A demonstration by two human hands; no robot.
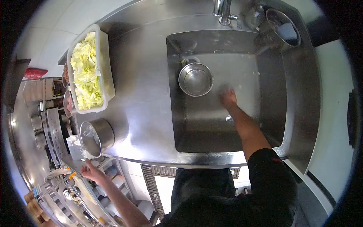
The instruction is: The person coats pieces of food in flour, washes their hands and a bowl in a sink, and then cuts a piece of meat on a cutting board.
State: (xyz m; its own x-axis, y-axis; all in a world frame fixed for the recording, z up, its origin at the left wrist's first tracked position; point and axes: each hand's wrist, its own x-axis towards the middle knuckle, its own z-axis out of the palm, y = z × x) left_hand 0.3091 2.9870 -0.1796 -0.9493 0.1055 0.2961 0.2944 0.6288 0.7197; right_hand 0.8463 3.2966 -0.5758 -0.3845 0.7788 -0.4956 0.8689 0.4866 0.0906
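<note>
My right hand is inside the metal sink, to the right of a round steel pot; motion smears its fingers. The pot stands at the sink's left side, with a little greenish scrap behind it. My left hand is beyond the counter's front edge at the lower left, just below a steel pot with clear plastic in it. Its fingers are loosely bent and apart, and nothing shows in them. Neither hand touches a pot.
A long white container of chopped lettuce stands on the steel counter at the left. Behind the sink is a faucet. A metal bowl sits at the back right. Bowls of meat show beyond the lettuce.
</note>
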